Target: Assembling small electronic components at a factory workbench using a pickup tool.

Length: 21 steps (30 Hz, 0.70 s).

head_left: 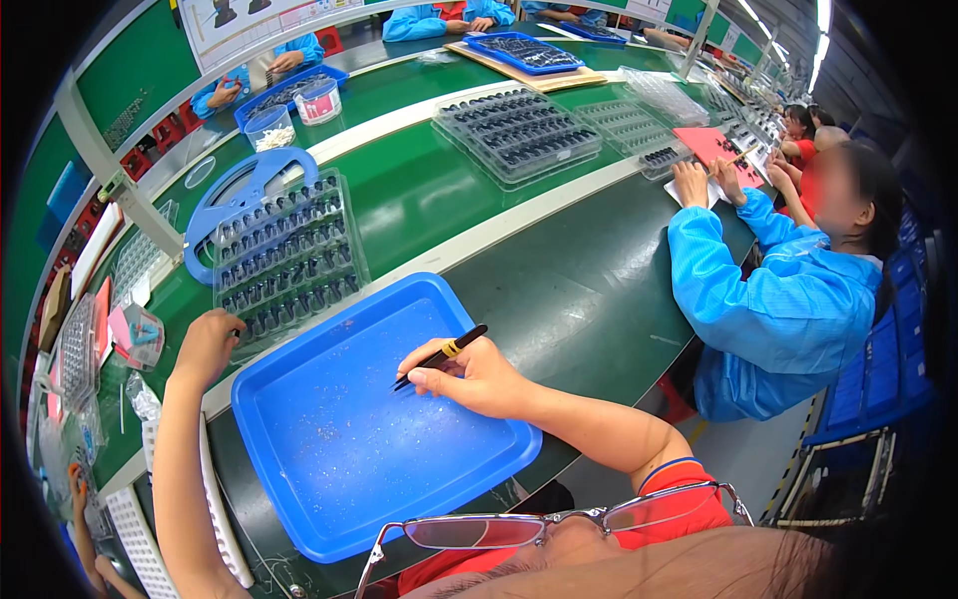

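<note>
The right hand, over the blue tray, grips a black tool with a yellow band, its tip angled down leftward. The left hand is at the clear tray of dark parts beyond the blue tray; whether its fingertips grip a part I cannot tell. Dark tabletop extends rightward from the blue tray's raised rim toward a co-worker's blue sleeve. Beyond, a tub bears a pink-and-white label. The left forearm passes left of the blue tray, the right enters from its right.
</note>
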Available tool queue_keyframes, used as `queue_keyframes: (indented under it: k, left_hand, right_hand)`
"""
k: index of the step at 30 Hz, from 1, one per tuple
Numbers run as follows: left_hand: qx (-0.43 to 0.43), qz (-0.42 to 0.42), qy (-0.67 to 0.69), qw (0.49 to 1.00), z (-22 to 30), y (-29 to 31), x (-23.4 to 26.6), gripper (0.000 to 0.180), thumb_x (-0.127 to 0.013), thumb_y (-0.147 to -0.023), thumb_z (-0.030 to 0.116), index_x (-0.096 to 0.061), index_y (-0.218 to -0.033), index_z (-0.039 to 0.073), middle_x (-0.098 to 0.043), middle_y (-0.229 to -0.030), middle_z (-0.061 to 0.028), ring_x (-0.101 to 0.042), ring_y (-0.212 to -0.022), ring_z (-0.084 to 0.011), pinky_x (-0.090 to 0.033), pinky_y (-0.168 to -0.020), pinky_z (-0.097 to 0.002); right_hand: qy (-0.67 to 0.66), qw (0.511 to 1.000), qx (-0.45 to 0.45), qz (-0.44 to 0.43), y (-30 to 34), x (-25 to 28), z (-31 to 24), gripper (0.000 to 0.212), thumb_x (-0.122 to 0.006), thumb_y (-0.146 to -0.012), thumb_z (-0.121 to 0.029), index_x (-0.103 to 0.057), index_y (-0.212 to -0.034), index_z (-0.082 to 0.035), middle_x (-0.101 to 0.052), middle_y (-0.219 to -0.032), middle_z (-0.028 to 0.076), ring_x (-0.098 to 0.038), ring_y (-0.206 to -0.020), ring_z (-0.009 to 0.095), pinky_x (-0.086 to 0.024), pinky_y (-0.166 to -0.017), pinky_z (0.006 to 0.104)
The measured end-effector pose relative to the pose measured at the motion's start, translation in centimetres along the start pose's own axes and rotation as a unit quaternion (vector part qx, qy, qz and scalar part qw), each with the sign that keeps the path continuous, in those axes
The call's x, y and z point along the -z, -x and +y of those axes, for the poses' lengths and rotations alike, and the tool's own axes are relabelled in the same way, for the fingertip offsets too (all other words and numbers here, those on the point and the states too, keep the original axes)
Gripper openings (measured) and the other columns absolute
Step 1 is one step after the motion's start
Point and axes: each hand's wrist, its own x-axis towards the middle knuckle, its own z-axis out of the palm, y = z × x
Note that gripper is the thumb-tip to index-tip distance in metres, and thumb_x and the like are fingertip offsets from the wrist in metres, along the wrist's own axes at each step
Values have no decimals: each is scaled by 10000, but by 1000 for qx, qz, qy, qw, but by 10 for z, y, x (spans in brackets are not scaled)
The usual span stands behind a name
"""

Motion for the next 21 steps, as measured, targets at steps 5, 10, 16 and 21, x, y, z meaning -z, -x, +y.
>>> queue_keyframes:
  k: [5, 10, 16, 21]
  left_hand:
    - [8, 89, 57, 994, -1, 9, -14, 185, -628, -708, -63, -663, -877, 5, -579, -853, -144, -607, -819, -312, -490, -741, -381]
    - [78, 246, 206, 944, 19, 16, -13, 148, -644, -752, -42, -637, -894, -1, -602, -880, -94, -621, -770, -211, -494, -708, -300]
    - [126, 265, 403, 867, 43, 33, -34, 132, -637, -888, 77, -684, -990, 9, -651, -825, -17, -581, -735, -61, -481, -654, -213]
    - [118, 239, 465, 844, 110, 59, -18, 114, -646, -886, 85, -709, -923, -3, -663, -746, -18, -574, -637, -67, -471, -588, -208]
  right_hand:
    - [12, 1000, 13, 0, 1, 0, 1, 175, -637, -902, -147, -677, -1031, -35, -647, -892, 33, -579, -760, 78, -480, -690, 233]
    - [4, 1000, 6, 4, 2, 0, -1, 174, -632, -903, -145, -671, -1016, -18, -651, -881, 43, -598, -769, 91, -489, -697, 242]
    - [-17, 1000, 4, -16, -2, -1, 3, 172, -620, -913, -120, -663, -1043, -16, -667, -951, 67, -626, -802, 115, -517, -719, 257]
    - [-13, 999, -35, 32, 1, -2, -1, 176, -628, -905, -124, -655, -1042, -17, -667, -939, 56, -619, -788, 104, -505, -699, 245]
